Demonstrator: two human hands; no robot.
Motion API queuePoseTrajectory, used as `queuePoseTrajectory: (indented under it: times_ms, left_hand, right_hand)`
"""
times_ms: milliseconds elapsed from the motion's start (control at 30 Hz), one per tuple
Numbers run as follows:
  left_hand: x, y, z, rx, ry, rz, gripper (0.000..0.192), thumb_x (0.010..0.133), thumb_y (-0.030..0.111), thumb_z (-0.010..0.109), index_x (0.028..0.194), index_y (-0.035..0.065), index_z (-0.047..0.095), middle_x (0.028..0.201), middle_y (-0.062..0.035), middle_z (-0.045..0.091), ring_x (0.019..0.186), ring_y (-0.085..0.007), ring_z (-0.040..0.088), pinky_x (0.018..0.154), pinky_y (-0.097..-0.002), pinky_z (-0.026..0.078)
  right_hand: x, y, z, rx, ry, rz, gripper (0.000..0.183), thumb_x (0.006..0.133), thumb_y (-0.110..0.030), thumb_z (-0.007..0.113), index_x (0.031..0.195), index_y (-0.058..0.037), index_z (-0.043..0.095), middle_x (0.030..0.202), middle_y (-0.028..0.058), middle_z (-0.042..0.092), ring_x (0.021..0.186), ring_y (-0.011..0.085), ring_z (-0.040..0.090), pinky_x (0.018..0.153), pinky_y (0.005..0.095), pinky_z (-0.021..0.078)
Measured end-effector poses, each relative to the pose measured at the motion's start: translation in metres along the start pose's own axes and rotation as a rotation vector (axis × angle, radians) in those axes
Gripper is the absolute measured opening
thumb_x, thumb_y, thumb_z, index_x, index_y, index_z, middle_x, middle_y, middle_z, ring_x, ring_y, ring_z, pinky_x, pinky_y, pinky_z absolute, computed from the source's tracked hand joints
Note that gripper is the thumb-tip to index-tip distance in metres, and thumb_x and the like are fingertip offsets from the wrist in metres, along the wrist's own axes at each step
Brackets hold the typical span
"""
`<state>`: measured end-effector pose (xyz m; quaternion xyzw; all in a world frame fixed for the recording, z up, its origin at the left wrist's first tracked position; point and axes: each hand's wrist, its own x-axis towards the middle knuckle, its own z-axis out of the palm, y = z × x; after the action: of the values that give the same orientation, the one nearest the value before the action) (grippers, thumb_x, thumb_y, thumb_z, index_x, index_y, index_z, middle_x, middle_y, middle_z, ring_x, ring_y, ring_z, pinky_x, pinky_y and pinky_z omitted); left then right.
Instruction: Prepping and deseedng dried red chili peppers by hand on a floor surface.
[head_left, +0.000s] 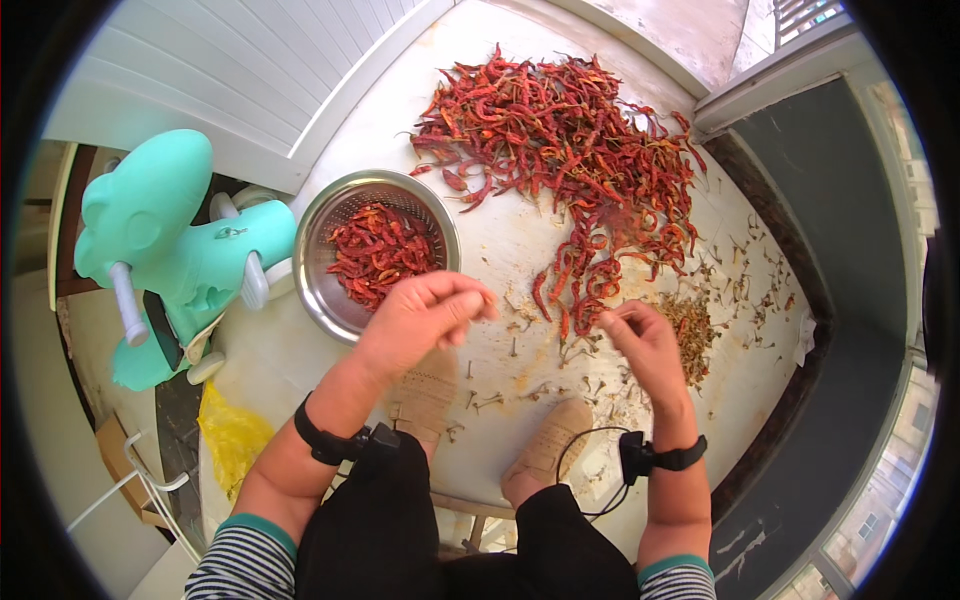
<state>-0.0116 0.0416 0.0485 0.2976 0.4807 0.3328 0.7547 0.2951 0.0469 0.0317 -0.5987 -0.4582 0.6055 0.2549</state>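
My left hand (431, 313) hovers just beside the right rim of a perforated steel colander (306, 300), which holds dried red chili peppers (379, 251). Its fingers are curled and blurred; whether something is between them cannot be told. My right hand (641, 337) has thumb and forefinger together at the lower edge of a large spread of dried red chilies (547, 127); a grip on one cannot be made out. Loose chili stems (491, 400) lie below and between the hands. A heap of stems and bits (688, 330) is just right of my right hand.
A turquoise ride-on toy (187, 232) stands left of the colander, with a yellow plastic bag (232, 431) below it. My shoes (551, 442) rest on the pale floor (465, 465) among stems. White panelling (247, 67) is at upper left; a dark panel (832, 225) borders the right side.
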Motion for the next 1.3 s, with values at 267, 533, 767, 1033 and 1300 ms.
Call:
queuePoseTrajectory:
  times_ms: [267,533,767,1033,1300]
  left_hand:
    - [-0.002,-0.012,-0.072,0.350,0.523,0.308,0.021,0.096,0.012,0.061,0.112,0.0006,0.066,0.102,-0.0033,0.065,0.071,-0.0036,0.055,0.062,-0.0181,0.046]
    - [0.002,-0.031,-0.105,0.511,0.759,0.303,0.023,0.095,0.014,0.061,0.111,-0.0014,0.066,0.104,-0.0092,0.061,0.076,-0.0113,0.059,0.071,-0.0269,0.050]
    - [0.004,-0.059,-0.084,1.128,0.260,0.039,0.019,0.088,0.017,0.060,0.089,0.0006,0.070,0.081,-0.0178,0.067,0.081,-0.0367,0.064,0.076,-0.0433,0.051]
    - [0.005,-0.068,-0.096,1.378,0.406,0.199,0.025,0.083,0.006,0.063,0.108,0.0017,0.066,0.111,-0.0181,0.062,0.100,-0.0394,0.060,0.086,-0.0446,0.049]
    - [-0.003,-0.029,-0.060,1.167,0.344,0.305,0.028,0.087,0.015,0.065,0.112,0.0008,0.065,0.114,-0.0179,0.063,0.098,-0.0342,0.063,0.086,-0.0397,0.050]
  right_hand:
    - [-0.005,0.062,-0.069,-1.043,0.567,-0.206,0.016,0.085,-0.014,0.069,0.092,0.0003,0.065,0.086,0.0151,0.063,0.078,0.0318,0.063,0.069,0.0391,0.0502]
    - [-0.004,0.066,-0.059,-1.043,0.433,-0.164,0.011,0.089,-0.014,0.063,0.096,-0.0052,0.063,0.090,0.0148,0.061,0.082,0.0364,0.061,0.070,0.0449,0.0494]
    - [0.001,0.061,-0.031,-1.027,0.288,-0.180,0.015,0.088,-0.010,0.062,0.102,-0.0043,0.061,0.098,0.0166,0.062,0.081,0.0343,0.064,0.070,0.0426,0.0506]
    - [0.003,0.069,-0.026,-1.028,0.275,-0.140,0.016,0.087,-0.017,0.065,0.098,-0.0053,0.064,0.096,0.0164,0.062,0.085,0.0381,0.062,0.072,0.0456,0.0508]
    - [0.020,0.080,-0.021,-1.092,0.240,-0.079,0.022,0.086,-0.026,0.068,0.095,-0.0064,0.065,0.092,0.0153,0.064,0.084,0.0357,0.064,0.072,0.0462,0.0505]
